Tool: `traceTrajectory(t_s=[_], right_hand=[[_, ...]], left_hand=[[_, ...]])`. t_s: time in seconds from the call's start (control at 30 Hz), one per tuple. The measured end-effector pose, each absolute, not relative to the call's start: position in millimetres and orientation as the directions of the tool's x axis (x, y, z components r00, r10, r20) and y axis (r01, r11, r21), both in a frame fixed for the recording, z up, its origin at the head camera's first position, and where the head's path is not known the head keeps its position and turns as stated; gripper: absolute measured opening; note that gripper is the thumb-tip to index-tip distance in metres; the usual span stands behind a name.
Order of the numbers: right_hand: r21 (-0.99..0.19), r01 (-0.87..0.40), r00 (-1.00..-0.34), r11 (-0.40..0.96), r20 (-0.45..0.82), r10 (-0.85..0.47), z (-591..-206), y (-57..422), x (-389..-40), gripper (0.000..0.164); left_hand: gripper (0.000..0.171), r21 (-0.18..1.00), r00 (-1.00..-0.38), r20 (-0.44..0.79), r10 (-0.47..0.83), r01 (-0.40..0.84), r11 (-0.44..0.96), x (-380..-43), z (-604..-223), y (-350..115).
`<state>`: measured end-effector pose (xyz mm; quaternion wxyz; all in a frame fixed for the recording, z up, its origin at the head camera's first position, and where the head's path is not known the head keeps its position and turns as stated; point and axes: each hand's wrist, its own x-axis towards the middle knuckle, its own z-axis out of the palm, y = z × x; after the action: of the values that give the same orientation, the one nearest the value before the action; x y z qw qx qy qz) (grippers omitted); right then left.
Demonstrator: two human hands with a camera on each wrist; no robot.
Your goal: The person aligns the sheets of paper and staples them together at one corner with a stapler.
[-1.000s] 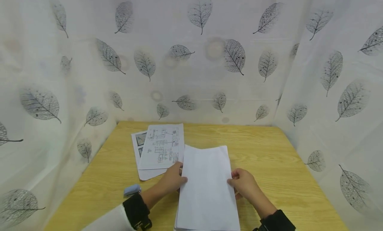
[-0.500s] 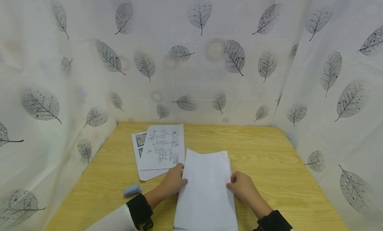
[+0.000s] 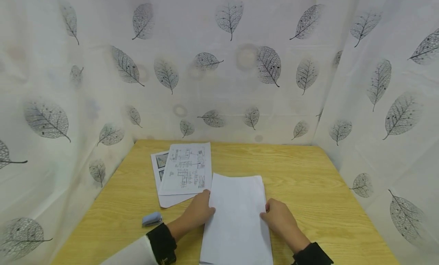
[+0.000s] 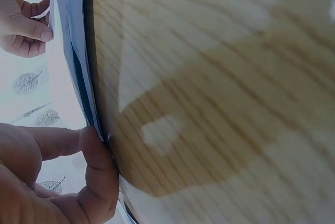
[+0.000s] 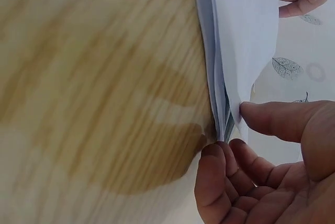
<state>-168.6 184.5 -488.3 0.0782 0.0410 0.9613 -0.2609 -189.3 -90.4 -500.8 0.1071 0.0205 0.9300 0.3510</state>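
A stack of white paper sheets (image 3: 236,223) lies lengthwise in front of me, its top sheet blank. At its left long edge my left hand (image 3: 197,209) grips the sheets, thumb on top. In the left wrist view the fingers (image 4: 99,177) of that hand bend against the side of the stack. My right hand (image 3: 280,218) pinches the right edge. The right wrist view shows its thumb over the top sheet (image 5: 246,41) and its other fingers curled at the edges below. Layers are slightly parted there. The near end of the stack runs out of the head view.
Two printed sheets (image 3: 186,169), one with line drawings, overlap on the wooden table (image 3: 308,181) beyond my left hand. A small blue-grey stapler (image 3: 152,219) lies left of my left wrist. Leaf-patterned white curtains (image 3: 219,85) enclose the table's back and sides.
The paper's far edge has moved down and nearer to me, mostly in the first half second. Both hands have shifted slightly with it, still holding the sides.
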Motion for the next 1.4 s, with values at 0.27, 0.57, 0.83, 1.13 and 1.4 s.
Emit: traceTrajectory(t_s=[0.27,0.57,0.83,1.13,1.4], right_hand=[[-0.487,0.159,-0.978,0.859,-0.195,0.07,-489,188,-170,0.04],[-0.527,0.2,-0.97,0.826,-0.227,0.09,-483,191,-172,0.046],[-0.555,0.211,-0.965,0.805,-0.248,0.082,-481,194,-173,0.048],[-0.55,0.226,-0.963,0.804,-0.251,0.1,-478,202,-174,0.05],[-0.544,0.237,-0.961,0.805,-0.251,0.114,-477,207,-173,0.055]], left_hand=[[0.073,0.635,-0.981,-0.16,0.109,-0.018,0.773,-189,-499,-93],[0.068,0.699,-0.961,-0.253,0.112,-0.102,0.707,-185,-492,-101],[0.07,0.755,-0.947,-0.282,0.153,-0.121,0.645,-181,-492,-94],[0.083,0.773,-0.94,-0.29,0.18,-0.119,0.623,-180,-494,-85],[0.079,0.778,-0.932,-0.299,0.203,-0.115,0.617,-181,-494,-77]])
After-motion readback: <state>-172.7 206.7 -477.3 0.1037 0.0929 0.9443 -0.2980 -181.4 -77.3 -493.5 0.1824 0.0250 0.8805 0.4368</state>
